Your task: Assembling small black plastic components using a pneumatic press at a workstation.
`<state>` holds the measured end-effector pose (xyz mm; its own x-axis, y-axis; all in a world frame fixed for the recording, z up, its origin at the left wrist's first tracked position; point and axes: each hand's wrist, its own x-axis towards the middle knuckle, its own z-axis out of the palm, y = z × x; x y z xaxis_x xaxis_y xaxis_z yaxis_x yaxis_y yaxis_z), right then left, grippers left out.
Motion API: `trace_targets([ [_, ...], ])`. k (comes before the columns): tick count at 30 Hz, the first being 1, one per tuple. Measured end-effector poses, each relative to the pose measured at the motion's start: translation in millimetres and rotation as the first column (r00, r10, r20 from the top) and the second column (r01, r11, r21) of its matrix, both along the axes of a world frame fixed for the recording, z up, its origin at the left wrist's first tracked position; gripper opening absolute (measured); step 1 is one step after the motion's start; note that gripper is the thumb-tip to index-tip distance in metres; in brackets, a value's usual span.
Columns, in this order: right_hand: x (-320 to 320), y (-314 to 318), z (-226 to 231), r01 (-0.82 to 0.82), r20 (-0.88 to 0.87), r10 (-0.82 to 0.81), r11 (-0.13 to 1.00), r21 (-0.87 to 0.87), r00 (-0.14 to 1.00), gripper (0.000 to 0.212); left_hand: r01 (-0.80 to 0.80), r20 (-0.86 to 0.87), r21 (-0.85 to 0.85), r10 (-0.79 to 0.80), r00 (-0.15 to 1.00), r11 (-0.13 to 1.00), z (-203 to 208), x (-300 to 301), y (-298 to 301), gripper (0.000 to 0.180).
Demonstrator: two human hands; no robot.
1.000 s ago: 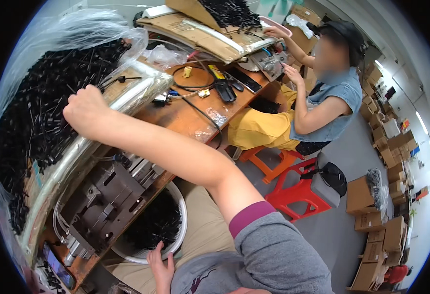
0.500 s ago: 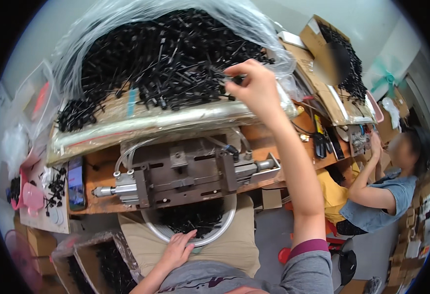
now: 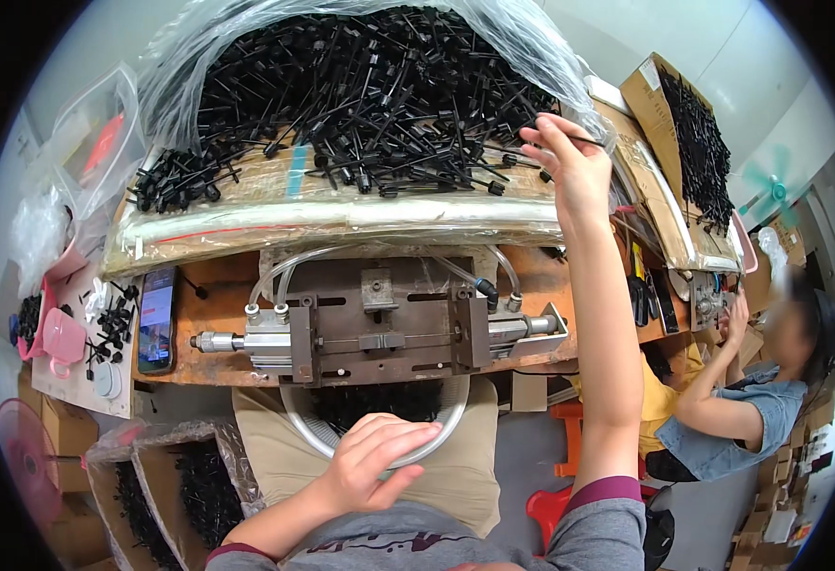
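A big heap of thin black plastic parts (image 3: 370,90) lies in a clear plastic bag on a raised board at the back of the bench. My right hand (image 3: 569,167) reaches up to the heap's right edge and pinches one thin black part between thumb and fingers. My left hand (image 3: 374,462) rests low, near my lap, fingers loosely apart on the rim of a round white basin (image 3: 308,433) that holds more black parts. Between the two hands a grey metal pneumatic fixture (image 3: 379,328) with clear hoses is fixed to the bench.
A phone (image 3: 156,319) and loose black parts lie at the bench's left, near a pink cup (image 3: 56,338). Open bags of black parts (image 3: 189,485) stand at lower left. Another person (image 3: 750,400) sits working at the right, beside a red stool (image 3: 569,495) and stacked cartons.
The view has swung left to face the bench. My right hand moved along the heap to its right edge and holds a part. My left hand rose onto the basin rim.
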<state>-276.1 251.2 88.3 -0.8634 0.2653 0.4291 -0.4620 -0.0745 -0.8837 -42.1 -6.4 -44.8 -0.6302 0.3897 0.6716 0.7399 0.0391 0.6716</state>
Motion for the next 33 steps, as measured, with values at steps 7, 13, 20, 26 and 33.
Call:
trace_targets([
  [7,88,-41,-14,0.019,-0.086,-0.007,0.990,0.139,0.996,0.019,-0.258,-0.165,-0.004,0.254,0.953,0.966,24,-13,-2,0.045],
  [13,190,-95,-87,-0.261,0.047,0.257,0.945,0.195,0.965,0.026,-0.541,-0.331,-0.083,0.489,0.807,0.837,39,-36,2,0.050],
  [20,219,-103,-112,-0.265,0.103,0.246,0.932,0.248,0.964,0.026,-0.481,-0.245,-0.129,0.442,0.863,0.867,29,-30,-5,0.035],
  [26,226,-87,-115,-0.190,0.240,0.177,0.981,0.033,0.954,0.024,-0.476,-0.199,-0.306,0.433,0.879,0.825,18,-26,-15,0.030],
  [33,230,-78,-108,-0.265,0.275,0.254,0.964,0.004,0.927,0.010,-0.487,-0.261,-0.510,0.412,0.873,0.709,13,-31,-10,0.024],
])
